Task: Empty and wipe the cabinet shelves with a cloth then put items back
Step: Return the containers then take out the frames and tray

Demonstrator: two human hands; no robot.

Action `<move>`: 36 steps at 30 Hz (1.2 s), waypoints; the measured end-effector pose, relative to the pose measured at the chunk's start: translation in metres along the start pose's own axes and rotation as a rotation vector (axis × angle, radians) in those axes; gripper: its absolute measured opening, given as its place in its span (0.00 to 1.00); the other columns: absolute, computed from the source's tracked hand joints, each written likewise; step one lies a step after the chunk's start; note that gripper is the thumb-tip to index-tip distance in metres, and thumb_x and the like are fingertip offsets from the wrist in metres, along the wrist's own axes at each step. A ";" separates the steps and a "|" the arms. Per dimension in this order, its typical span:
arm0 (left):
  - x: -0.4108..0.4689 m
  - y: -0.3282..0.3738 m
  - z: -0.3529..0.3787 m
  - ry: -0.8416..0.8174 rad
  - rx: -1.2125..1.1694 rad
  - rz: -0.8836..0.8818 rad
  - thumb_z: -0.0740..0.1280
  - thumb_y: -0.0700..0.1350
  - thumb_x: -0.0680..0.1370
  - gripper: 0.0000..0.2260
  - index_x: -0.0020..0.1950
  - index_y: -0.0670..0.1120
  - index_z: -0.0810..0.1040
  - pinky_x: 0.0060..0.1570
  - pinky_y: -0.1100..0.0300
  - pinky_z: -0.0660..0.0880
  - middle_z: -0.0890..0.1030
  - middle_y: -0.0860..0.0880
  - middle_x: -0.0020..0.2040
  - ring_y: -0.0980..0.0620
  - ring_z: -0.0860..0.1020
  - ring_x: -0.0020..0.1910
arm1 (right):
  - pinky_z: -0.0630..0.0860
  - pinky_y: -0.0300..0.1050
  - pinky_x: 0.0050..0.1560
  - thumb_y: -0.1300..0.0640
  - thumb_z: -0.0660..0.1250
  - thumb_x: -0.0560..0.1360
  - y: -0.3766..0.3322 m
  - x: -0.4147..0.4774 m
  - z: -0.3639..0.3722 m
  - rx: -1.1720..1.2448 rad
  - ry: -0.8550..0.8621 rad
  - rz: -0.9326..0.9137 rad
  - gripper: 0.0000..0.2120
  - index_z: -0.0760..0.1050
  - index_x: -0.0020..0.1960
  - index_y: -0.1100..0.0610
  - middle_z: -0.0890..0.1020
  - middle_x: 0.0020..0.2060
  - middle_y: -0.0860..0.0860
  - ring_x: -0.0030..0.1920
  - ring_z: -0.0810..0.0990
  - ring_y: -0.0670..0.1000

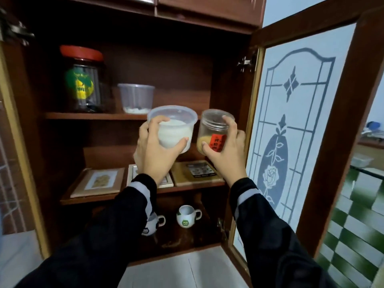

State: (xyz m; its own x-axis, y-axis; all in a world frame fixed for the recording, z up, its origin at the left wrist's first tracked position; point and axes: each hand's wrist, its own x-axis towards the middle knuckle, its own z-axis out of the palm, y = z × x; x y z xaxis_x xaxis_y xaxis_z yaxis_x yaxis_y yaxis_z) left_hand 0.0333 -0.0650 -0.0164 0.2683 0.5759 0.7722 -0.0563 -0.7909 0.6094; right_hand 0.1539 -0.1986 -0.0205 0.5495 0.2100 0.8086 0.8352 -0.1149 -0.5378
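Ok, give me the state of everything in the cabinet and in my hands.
Cabinet door, open.
White-filled tub, gripped by left hand.
Red-labelled jar, gripped by right hand.
Red-lidded jar, closed, upright on top shelf.
Clear tub, upright beside it, nearly empty.
Mug, upright, bottom shelf.
Picture frames, lying flat, middle shelf.

Top shelf (93, 116) holds a red-lidded jar (82, 80) and tub (136, 98), middle shelf (187, 188) flat frames (97, 181), bottom shelf (197, 235) two mugs (187, 216).

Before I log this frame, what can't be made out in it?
Head view:
Tub in the left hand: white contents unidentifiable.
Middle picture frame: mostly hidden behind that hand and its sleeve.
Left mug: half covered by the same sleeve.
Red-lidded jar: label blurred, unreadable.
Small jar in the right hand: red label print too small to read.
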 end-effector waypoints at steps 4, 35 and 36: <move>0.038 0.013 0.016 0.077 0.002 0.015 0.74 0.61 0.66 0.26 0.59 0.64 0.67 0.56 0.51 0.74 0.72 0.60 0.63 0.55 0.74 0.59 | 0.66 0.43 0.58 0.49 0.72 0.70 0.002 0.051 0.009 0.063 0.013 -0.052 0.38 0.55 0.72 0.37 0.65 0.56 0.51 0.57 0.69 0.54; 0.160 -0.033 0.105 0.138 0.201 -0.015 0.74 0.61 0.69 0.30 0.66 0.67 0.63 0.51 0.56 0.69 0.72 0.55 0.68 0.51 0.74 0.63 | 0.73 0.52 0.58 0.49 0.74 0.70 0.078 0.193 0.092 0.006 0.058 -0.019 0.43 0.51 0.74 0.55 0.73 0.61 0.60 0.60 0.73 0.62; 0.162 -0.034 0.106 0.135 0.210 -0.012 0.74 0.62 0.69 0.30 0.66 0.67 0.63 0.52 0.55 0.70 0.72 0.55 0.68 0.51 0.74 0.62 | 0.73 0.53 0.58 0.48 0.74 0.70 0.078 0.193 0.093 -0.008 0.060 -0.023 0.43 0.52 0.74 0.55 0.73 0.61 0.60 0.60 0.74 0.62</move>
State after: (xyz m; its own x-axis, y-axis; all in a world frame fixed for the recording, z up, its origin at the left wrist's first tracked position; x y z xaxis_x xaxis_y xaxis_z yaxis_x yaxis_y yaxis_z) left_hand 0.1804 0.0330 0.0687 0.1362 0.5964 0.7911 0.1511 -0.8017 0.5784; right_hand 0.3236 -0.0766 0.0716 0.5303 0.1543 0.8337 0.8476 -0.1185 -0.5172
